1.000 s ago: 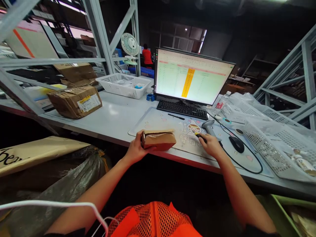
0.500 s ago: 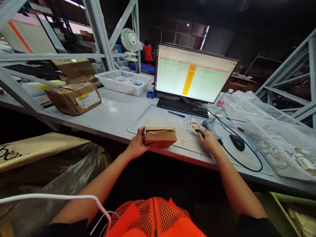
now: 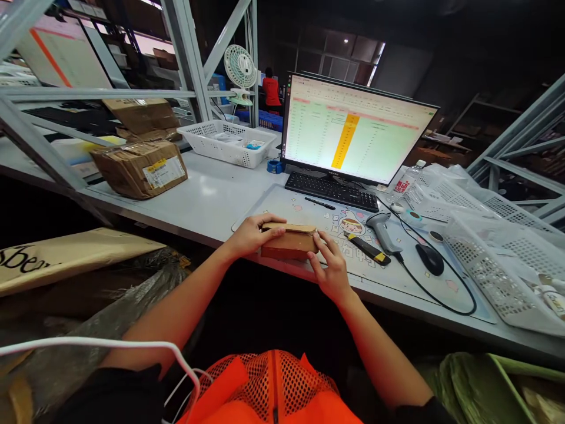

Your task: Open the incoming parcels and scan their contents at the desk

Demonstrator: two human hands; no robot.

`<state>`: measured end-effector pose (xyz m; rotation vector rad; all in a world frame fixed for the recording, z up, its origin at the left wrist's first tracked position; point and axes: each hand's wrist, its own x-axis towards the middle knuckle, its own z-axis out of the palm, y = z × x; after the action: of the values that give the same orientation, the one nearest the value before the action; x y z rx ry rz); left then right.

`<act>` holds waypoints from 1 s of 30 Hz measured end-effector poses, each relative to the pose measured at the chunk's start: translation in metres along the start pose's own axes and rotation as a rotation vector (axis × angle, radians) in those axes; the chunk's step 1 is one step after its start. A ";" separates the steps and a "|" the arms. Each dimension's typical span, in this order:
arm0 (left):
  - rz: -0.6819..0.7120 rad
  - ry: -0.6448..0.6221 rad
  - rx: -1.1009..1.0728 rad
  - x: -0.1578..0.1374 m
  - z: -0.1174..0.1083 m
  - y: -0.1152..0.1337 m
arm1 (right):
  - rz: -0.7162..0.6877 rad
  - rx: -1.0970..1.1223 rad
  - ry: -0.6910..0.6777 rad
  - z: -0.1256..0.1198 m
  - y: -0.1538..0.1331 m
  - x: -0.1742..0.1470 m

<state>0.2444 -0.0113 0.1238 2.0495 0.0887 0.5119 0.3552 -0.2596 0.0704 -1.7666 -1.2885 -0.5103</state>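
A small brown cardboard box (image 3: 289, 243) rests at the front edge of the desk, its top flap slightly lifted. My left hand (image 3: 251, 237) grips its left side, thumb and fingers over the flap. At the right end, my right hand (image 3: 330, 268) touches the box with its fingertips, fingers apart and bent. A black and yellow utility knife (image 3: 367, 248) lies on the desk mat (image 3: 304, 203), just right of my right hand. Beside the knife is a grey barcode scanner (image 3: 383, 231) with a black cable.
Behind the mat stand a keyboard (image 3: 331, 191) and a monitor (image 3: 353, 129) showing a spreadsheet. A mouse (image 3: 429, 259) and white baskets (image 3: 485, 271) are at the right. To the left sit a taped carton (image 3: 141, 168) and a white basket (image 3: 227, 144). A person (image 3: 271, 91) is far behind.
My right hand has let go of the utility knife, now lying on the mat, and moved left to the box. My left hand has shifted up onto the flap, which is now raised.
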 end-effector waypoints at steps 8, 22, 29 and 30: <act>-0.155 0.263 -0.230 0.005 0.020 -0.005 | 0.069 0.107 0.125 0.011 -0.004 0.005; -0.358 0.234 -0.362 0.035 0.017 -0.014 | 0.018 0.093 -0.174 -0.015 -0.024 0.024; -0.354 0.239 -0.330 0.039 0.017 -0.015 | -0.069 0.087 -0.190 -0.013 -0.027 0.025; -0.354 0.239 -0.327 0.039 0.018 -0.015 | -0.079 0.070 -0.175 -0.012 -0.027 0.024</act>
<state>0.2894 -0.0074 0.1161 1.6025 0.4711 0.5076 0.3413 -0.2538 0.1057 -1.7376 -1.4845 -0.3566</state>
